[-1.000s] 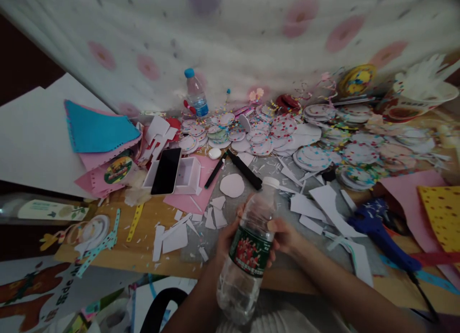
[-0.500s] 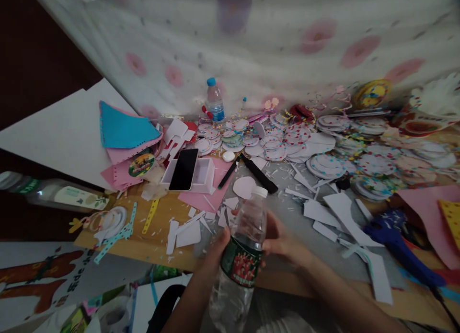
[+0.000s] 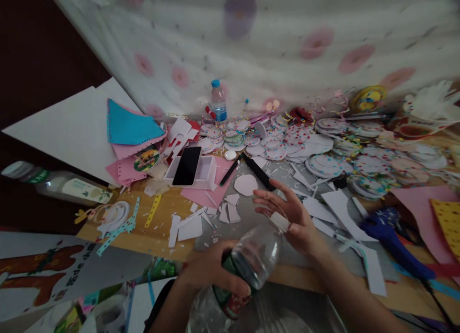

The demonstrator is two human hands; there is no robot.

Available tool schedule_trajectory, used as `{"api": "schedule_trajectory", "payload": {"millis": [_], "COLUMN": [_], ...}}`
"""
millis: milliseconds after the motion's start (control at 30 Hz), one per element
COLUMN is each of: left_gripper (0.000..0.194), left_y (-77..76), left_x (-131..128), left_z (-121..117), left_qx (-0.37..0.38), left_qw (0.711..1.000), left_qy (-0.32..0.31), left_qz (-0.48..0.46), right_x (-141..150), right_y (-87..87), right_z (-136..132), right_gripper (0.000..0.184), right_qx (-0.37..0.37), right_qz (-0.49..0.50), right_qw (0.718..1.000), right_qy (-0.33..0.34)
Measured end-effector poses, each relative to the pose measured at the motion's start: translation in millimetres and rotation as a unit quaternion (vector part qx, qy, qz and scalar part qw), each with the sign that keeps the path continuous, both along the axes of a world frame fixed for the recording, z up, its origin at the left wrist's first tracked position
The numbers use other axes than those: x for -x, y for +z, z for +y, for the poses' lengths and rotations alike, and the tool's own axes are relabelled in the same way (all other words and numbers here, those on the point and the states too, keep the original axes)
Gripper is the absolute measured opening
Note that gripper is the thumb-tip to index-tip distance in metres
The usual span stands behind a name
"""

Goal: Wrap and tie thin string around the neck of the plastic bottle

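Note:
My left hand (image 3: 212, 270) grips a clear plastic bottle (image 3: 257, 254) with a green and red label around its middle. The bottle is tilted, its neck pointing up and to the right. My right hand (image 3: 293, 215) sits at the white cap (image 3: 279, 221), palm against it and fingers spread above the neck. Both hands are over the near edge of the wooden table (image 3: 158, 235), which is covered with white paper scraps.
A black phone (image 3: 187, 165) lies on a white box. Beyond it lie black markers (image 3: 257, 172), a small blue-capped bottle (image 3: 218, 101) and many decorated paper circles (image 3: 323, 163). A blue tool (image 3: 390, 235) lies at the right; pink and blue sheets (image 3: 131, 129) at the left.
The bottle has tipped from nearly upright to slanted and dropped lower. My right hand moved from the bottle's side up to its cap. The camera view shifted slightly.

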State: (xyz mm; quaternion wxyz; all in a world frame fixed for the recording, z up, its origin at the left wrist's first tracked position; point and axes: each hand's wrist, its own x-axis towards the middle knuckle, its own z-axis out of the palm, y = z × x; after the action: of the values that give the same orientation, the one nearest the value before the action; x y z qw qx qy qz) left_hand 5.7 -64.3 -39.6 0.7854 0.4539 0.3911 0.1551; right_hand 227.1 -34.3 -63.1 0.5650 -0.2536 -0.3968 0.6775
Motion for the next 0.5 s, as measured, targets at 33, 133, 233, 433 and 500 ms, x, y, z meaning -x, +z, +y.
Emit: {"api": "schedule_trajectory", "payload": {"millis": [33, 133, 233, 433, 500], "left_gripper": [0.061, 0.054, 0.057, 0.063, 0.064], "left_y": [1.0, 5.6, 11.7, 22.0, 26.7], "left_x": [3, 10, 17, 61, 79], "left_z": [-3, -14, -28, -44, -37], "left_qx": [-0.021, -0.054, -0.060, -0.122, -0.221], "left_qw": [1.000, 0.997, 0.997, 0.923, 0.829], "left_qy": [-0.006, -0.010, 0.025, 0.354, 0.485], "left_qz": [0.021, 0.053, 0.045, 0.090, 0.168], "right_x": [-1, -1, -1, -15, -21], "right_y": [0.2, -2.4, -7.4, -14.5, -16.5], "right_z": [-2, -12, -24, -47, -55], "right_gripper": [0.085, 0.082, 0.078, 0.064, 0.061], "right_qx": [0.003, 0.010, 0.005, 0.039, 0.044], "right_qz": [-0.002, -0.002, 0.020, 0.021, 0.013], "right_qw": [1.000, 1.000, 0.998, 0.983, 0.978], "right_qy": [-0.008, -0.027, -0.056, -0.176, -0.202]}}
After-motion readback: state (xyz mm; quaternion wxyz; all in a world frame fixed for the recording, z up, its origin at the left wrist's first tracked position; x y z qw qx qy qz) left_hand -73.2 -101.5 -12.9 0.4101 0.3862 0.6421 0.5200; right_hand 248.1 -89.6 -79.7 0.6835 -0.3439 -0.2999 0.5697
